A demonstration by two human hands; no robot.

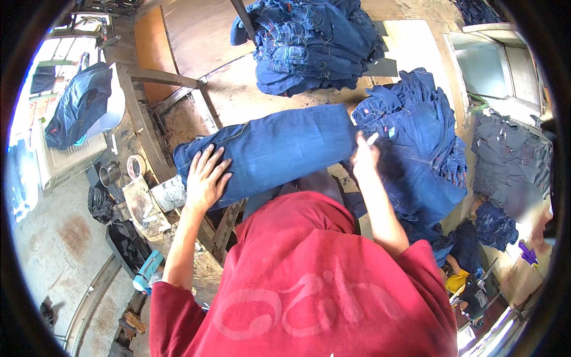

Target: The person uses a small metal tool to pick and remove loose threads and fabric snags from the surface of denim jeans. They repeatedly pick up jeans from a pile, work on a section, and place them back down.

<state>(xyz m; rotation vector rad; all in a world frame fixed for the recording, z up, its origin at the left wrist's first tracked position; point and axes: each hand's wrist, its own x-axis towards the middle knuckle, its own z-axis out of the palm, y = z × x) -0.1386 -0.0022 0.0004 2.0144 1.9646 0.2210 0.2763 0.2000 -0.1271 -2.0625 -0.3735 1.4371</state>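
A pair of blue jeans (285,146) lies stretched across in front of me, its left end pulled over a pale, worn cylindrical form (169,193). My left hand (206,178) rests flat on that left end, fingers spread. At the right end of the denim, my right hand (364,157) is closed round a small white piece (373,138) whose kind I cannot make out. Just beyond that hand is a loose heap of blue jeans (416,143).
A tall pile of jeans (309,47) stands ahead. Wooden frame beams (143,119), a tape roll (136,166) and a metal cup (109,174) are at the left. More denim (80,107) hangs far left; dark garments (511,154) lie at the right, with a person nearby.
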